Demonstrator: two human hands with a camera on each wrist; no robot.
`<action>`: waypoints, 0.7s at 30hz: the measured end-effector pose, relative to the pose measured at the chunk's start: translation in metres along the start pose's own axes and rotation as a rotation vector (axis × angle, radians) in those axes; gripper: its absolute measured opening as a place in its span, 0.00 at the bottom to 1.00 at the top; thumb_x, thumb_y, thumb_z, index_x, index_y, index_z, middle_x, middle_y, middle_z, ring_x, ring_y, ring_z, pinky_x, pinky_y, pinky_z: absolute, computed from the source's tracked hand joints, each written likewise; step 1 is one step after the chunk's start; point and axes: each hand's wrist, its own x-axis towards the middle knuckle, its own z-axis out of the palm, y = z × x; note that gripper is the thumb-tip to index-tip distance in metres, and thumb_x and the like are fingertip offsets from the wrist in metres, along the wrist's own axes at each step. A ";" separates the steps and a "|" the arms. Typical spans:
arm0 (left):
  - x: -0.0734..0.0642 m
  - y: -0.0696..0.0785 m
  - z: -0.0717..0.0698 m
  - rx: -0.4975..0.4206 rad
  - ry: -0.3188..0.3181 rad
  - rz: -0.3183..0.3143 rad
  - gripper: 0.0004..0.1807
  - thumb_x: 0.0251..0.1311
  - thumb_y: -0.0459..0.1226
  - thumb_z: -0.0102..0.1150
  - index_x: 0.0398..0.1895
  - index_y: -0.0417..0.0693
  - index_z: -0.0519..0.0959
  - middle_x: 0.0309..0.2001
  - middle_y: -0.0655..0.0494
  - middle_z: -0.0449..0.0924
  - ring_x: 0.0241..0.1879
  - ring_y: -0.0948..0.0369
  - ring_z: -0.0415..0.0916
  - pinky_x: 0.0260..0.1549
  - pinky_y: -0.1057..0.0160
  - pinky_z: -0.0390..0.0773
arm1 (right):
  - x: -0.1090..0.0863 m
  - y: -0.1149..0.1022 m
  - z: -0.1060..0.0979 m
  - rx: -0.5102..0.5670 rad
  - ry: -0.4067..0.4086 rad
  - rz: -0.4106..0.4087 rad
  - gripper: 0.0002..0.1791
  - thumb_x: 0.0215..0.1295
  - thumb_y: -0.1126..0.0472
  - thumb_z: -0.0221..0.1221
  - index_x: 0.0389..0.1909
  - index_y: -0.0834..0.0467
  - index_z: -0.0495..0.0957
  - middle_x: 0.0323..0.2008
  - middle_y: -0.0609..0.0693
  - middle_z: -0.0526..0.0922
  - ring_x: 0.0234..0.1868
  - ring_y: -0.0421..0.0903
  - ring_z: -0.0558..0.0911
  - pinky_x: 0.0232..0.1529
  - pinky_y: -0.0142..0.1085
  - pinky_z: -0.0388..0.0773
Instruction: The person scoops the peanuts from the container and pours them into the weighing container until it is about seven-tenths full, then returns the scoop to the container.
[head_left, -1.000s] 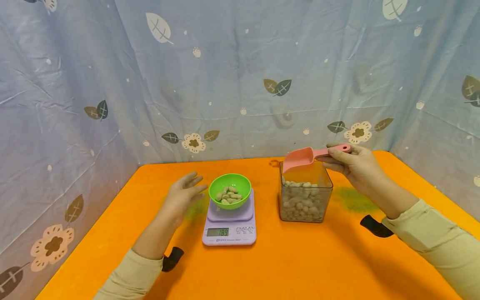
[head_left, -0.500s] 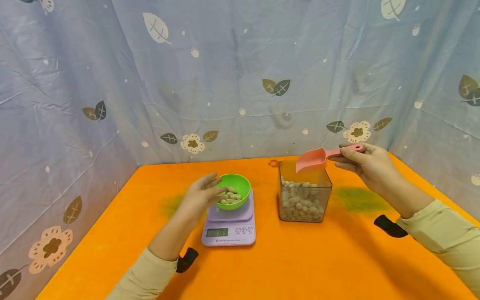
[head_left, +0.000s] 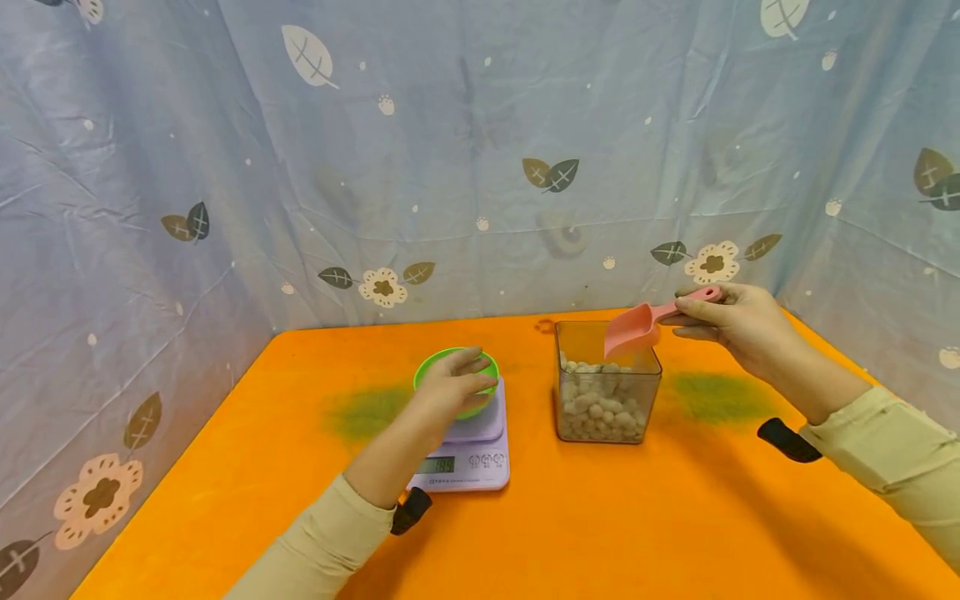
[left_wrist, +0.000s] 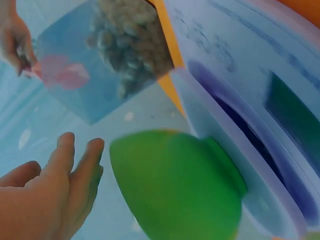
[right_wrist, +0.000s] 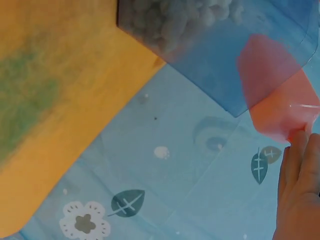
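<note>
My left hand (head_left: 450,387) is over the green bowl (head_left: 429,367) with its fingers extended. The left wrist view shows a small gap between those fingers and the bowl (left_wrist: 172,187). The bowl sits on a lilac kitchen scale (head_left: 483,475), whose display is partly covered by my arm. The hand hides the peanuts in the bowl. My right hand (head_left: 738,325) pinches a pink scoop (head_left: 632,330) by its handle. The scoop's blade tilts down into the mouth of a clear brownish container (head_left: 572,340) partly filled with peanuts (head_left: 600,408).
An orange cloth (head_left: 555,533) covers the table, with greenish patches at left and right. Patterned blue curtains (head_left: 420,150) enclose the back and both sides. Black wrist pieces (head_left: 789,440) jut out beneath each sleeve.
My left hand has moved right, from beside the bowl to over it. The right hand has shifted right with the scoop, and the blade has dipped lower at the container.
</note>
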 end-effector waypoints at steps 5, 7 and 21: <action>0.007 -0.001 0.016 -0.005 -0.039 -0.020 0.30 0.69 0.26 0.47 0.73 0.31 0.53 0.70 0.33 0.58 0.64 0.42 0.65 0.61 0.51 0.71 | 0.007 -0.002 0.004 -0.147 0.018 0.013 0.08 0.67 0.68 0.58 0.32 0.53 0.83 0.31 0.50 0.86 0.34 0.42 0.87 0.38 0.32 0.84; 0.010 -0.001 0.023 -0.003 -0.050 -0.027 0.30 0.69 0.26 0.46 0.73 0.31 0.53 0.70 0.33 0.58 0.64 0.41 0.65 0.61 0.51 0.72 | 0.010 -0.002 0.008 -0.237 0.023 0.016 0.04 0.68 0.67 0.57 0.36 0.57 0.81 0.30 0.48 0.86 0.34 0.40 0.87 0.38 0.32 0.84; 0.045 -0.002 0.062 -0.018 -0.078 -0.084 0.28 0.71 0.31 0.50 0.71 0.31 0.58 0.69 0.34 0.59 0.66 0.38 0.61 0.61 0.49 0.71 | 0.032 -0.004 0.028 -0.760 -0.053 -0.017 0.16 0.69 0.71 0.55 0.52 0.80 0.69 0.32 0.53 0.82 0.30 0.42 0.85 0.36 0.35 0.85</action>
